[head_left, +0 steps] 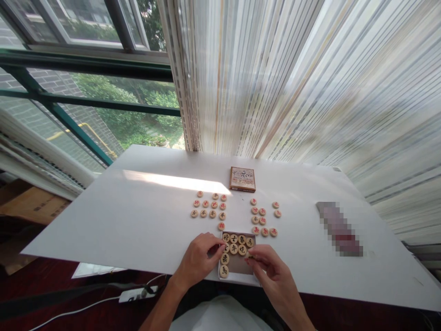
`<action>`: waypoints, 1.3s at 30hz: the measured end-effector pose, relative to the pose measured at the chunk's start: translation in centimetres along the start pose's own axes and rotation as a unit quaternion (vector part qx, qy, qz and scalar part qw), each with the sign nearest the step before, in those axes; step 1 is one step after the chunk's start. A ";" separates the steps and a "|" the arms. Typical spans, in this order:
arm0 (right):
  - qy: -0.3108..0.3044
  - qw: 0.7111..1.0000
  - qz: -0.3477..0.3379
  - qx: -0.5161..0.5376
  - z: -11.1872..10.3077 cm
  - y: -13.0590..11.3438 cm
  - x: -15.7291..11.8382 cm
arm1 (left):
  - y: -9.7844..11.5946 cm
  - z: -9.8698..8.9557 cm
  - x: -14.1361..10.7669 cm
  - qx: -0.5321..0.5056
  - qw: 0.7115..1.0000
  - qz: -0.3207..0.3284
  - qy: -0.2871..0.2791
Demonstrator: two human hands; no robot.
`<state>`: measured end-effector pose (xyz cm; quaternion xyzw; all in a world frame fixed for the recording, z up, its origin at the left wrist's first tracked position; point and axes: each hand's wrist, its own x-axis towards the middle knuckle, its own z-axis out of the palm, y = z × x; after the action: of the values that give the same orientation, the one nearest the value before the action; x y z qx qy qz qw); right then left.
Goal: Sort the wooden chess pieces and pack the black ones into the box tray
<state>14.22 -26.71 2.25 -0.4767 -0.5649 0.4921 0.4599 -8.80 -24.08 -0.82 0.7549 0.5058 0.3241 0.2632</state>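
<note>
An open shallow box [237, 277] lies at the table's near edge, with several black-marked round chess pieces lined up along its far and left sides. My left hand [201, 255] has its fingertips on a black-marked piece [225, 248] at the box's left side, thumb and fingers pressed together. Over the box's right side, my right hand [270, 266] pinches a round piece [250, 257], mostly hidden by the fingers. Bare box floor shows between the hands. A red-marked piece [221, 226] sits just beyond the box's far left corner.
Rows of pieces [206, 203] lie left of centre, and another group [262, 212] lies to the right. The decorated lid box [242, 179] is farther back on the white table [138, 230]. A blurred flat object [341, 230] rests at the right. Curtains and a window stand behind.
</note>
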 end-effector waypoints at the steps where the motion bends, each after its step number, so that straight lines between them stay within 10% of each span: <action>1: -0.006 1.000 0.001 -0.006 0.2 -0.1 0.0 | 0.0 0.0 0.0 0.000 1.000 0.000 0.001; 22: -0.039 0.967 0.033 -0.248 3.2 2.0 -0.1 | -0.2 0.2 -0.2 0.009 1.000 0.015 0.011; 39: -0.019 0.929 -0.075 -0.361 3.0 2.6 -0.5 | -0.2 0.1 -0.1 0.009 1.000 0.013 0.000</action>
<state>11.58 -27.42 -0.65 -0.5570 -0.7472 0.2281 0.2818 -8.89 -24.09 -1.08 0.7637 0.4988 0.3229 0.2522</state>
